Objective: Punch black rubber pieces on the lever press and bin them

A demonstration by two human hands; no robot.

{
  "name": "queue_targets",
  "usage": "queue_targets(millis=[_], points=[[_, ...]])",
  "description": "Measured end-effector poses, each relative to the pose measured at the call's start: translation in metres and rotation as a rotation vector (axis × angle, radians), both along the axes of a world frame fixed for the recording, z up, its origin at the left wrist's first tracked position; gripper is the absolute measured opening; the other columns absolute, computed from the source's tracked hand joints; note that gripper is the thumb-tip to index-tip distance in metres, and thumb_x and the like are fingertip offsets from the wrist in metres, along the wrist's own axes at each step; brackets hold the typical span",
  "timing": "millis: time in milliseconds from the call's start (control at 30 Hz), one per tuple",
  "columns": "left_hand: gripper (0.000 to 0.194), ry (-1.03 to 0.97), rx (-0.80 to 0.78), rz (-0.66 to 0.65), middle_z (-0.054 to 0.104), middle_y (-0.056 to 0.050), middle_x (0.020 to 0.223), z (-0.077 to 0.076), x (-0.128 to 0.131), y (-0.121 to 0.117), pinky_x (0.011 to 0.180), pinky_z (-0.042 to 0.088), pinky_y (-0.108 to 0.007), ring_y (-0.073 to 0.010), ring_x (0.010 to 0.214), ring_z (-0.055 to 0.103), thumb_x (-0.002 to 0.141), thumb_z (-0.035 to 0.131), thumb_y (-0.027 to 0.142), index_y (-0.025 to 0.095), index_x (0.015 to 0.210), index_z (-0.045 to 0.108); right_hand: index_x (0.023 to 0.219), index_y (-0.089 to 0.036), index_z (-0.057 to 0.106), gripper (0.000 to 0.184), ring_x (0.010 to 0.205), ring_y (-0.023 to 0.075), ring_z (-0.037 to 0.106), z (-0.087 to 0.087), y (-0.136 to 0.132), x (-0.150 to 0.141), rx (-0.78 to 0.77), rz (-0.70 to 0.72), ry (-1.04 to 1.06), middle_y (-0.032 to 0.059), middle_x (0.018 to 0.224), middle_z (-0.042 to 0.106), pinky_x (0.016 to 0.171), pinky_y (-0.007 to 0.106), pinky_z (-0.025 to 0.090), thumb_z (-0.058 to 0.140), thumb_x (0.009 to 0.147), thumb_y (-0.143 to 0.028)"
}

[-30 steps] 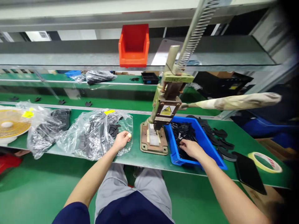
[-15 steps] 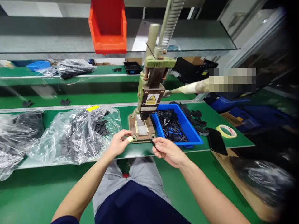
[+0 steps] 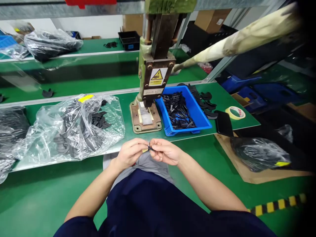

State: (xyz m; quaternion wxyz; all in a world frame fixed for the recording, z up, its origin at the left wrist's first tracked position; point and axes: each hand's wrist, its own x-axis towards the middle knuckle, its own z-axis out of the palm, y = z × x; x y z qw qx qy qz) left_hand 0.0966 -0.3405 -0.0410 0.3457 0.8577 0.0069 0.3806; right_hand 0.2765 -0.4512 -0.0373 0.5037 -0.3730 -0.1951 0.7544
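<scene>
My left hand (image 3: 130, 152) and my right hand (image 3: 166, 151) meet in front of the table edge, above my lap. Between their fingertips is a small black plastic part (image 3: 150, 148), mostly hidden by the fingers. Both hands are closed in a pinch on it. Just beyond them stands a green hand press (image 3: 156, 74) with a warning label. On its base plate (image 3: 137, 120) lies a pale flat piece (image 3: 146, 118) below the ram. To the right of the press, a blue bin (image 3: 201, 121) holds many small black parts.
A clear plastic bag (image 3: 74, 131) of curved black pieces lies left of the press, with another bag (image 3: 12, 128) farther left. Right of the bin are loose black pieces (image 3: 204, 98), a black phone (image 3: 223, 123) and a tape roll (image 3: 235, 112). The press's wrapped lever (image 3: 229, 42) reaches right.
My hands have drawn back from the press base and come together, the black part from my right hand now between both. The view has tipped downward and moved closer.
</scene>
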Motion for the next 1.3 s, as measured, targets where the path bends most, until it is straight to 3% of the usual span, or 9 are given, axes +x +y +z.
queue_targets(millis=[233, 700, 933, 1067, 1200, 1300], points=[[0.016, 0.019, 0.051, 0.067, 0.074, -0.009, 0.104, -0.012, -0.006, -0.004, 0.082, 0.059, -0.028, -0.0161, 0.095, 0.071, 0.094, 0.056, 0.011, 0.019, 0.103, 0.067, 0.09, -0.015, 0.06, 0.033, 0.059, 0.0099, 0.068, -0.003, -0.008, -0.005, 0.001, -0.075, -0.029, 0.005, 0.075, 0.075, 0.055, 0.018, 0.053, 0.075, 0.081, -0.043], [0.019, 0.047, 0.075, 0.028, 0.073, -0.011, 0.111, -0.018, 0.001, -0.004, 0.083, 0.059, -0.029, -0.0173, 0.099, 0.071, 0.094, 0.055, 0.009, 0.018, 0.106, 0.066, 0.096, -0.018, 0.054, 0.036, 0.055, 0.0095, 0.066, -0.014, -0.013, -0.003, -0.038, -0.065, 0.099, 0.0031, 0.072, 0.074, 0.048, 0.016, 0.046, 0.081, 0.076, -0.033], [0.017, 0.059, -0.144, 0.226, 0.071, -0.01, 0.109, -0.014, 0.003, -0.01, 0.09, 0.058, -0.036, -0.0198, 0.106, 0.068, 0.092, 0.061, 0.013, 0.019, 0.106, 0.068, 0.119, -0.019, 0.056, 0.055, 0.059, 0.0074, 0.062, -0.025, -0.012, -0.006, -0.008, -0.118, 0.127, 0.0007, 0.075, 0.071, 0.053, 0.017, 0.044, 0.083, 0.073, -0.035], [0.011, 0.124, -0.238, 0.226, 0.07, -0.009, 0.102, -0.005, 0.004, -0.013, 0.083, 0.057, -0.032, -0.0181, 0.096, 0.068, 0.092, 0.063, 0.017, 0.018, 0.1, 0.069, 0.111, -0.019, 0.06, 0.045, 0.06, 0.0083, 0.062, -0.028, -0.01, -0.009, 0.015, -0.161, 0.098, 0.0015, 0.076, 0.07, 0.055, 0.019, 0.045, 0.082, 0.074, -0.034], [0.011, 0.209, -0.314, 0.229, 0.067, -0.007, 0.095, 0.004, 0.007, -0.022, 0.072, 0.056, -0.027, -0.0149, 0.085, 0.065, 0.091, 0.064, 0.021, 0.017, 0.1, 0.068, 0.121, -0.022, 0.057, 0.053, 0.065, 0.0093, 0.063, -0.032, -0.007, -0.014, 0.067, -0.292, 0.023, -0.0005, 0.079, 0.07, 0.057, 0.02, 0.045, 0.081, 0.075, -0.033], [0.015, 0.236, -0.341, 0.236, 0.065, -0.007, 0.096, 0.003, 0.009, -0.03, 0.07, 0.055, -0.025, -0.0139, 0.082, 0.063, 0.088, 0.069, 0.024, 0.018, 0.103, 0.069, 0.11, -0.022, 0.061, 0.041, 0.07, 0.0105, 0.063, -0.039, -0.005, -0.018, 0.108, -0.412, -0.039, 0.0003, 0.082, 0.071, 0.061, 0.022, 0.047, 0.08, 0.077, -0.034]])
